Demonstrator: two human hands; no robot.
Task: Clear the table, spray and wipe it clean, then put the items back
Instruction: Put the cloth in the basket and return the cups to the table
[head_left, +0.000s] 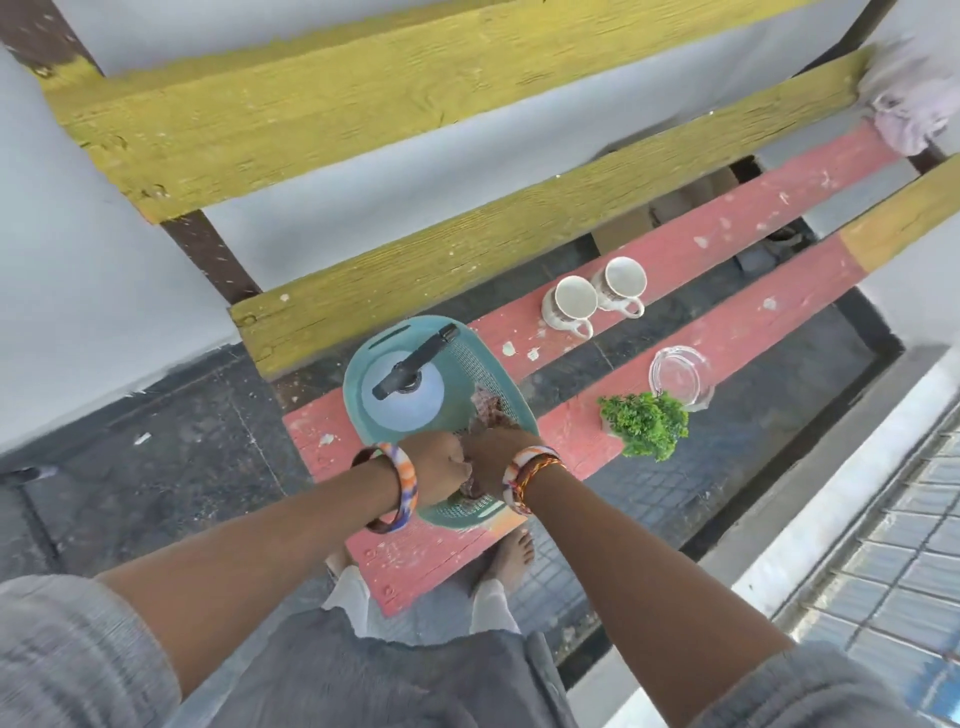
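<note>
Both hands, left hand (439, 467) and right hand (491, 457), reached into teal basket (467, 364) on red table plank (415, 561), seemingly gripping patterned cloth (488, 410) for wiping; fingers hidden. Spray bottle (402, 395) stood inside basket; cups (595, 299) beyond basket, uncleared.

Rough painted wooden slats of the table (691, 249), red and yellow, paint chipped and flaking; perforated teal plastic basket (498, 364) with a matt finish; two glossy ceramic mugs (571, 304); clear glass jar (675, 371); patterned cloth (485, 405) in the basket
</note>
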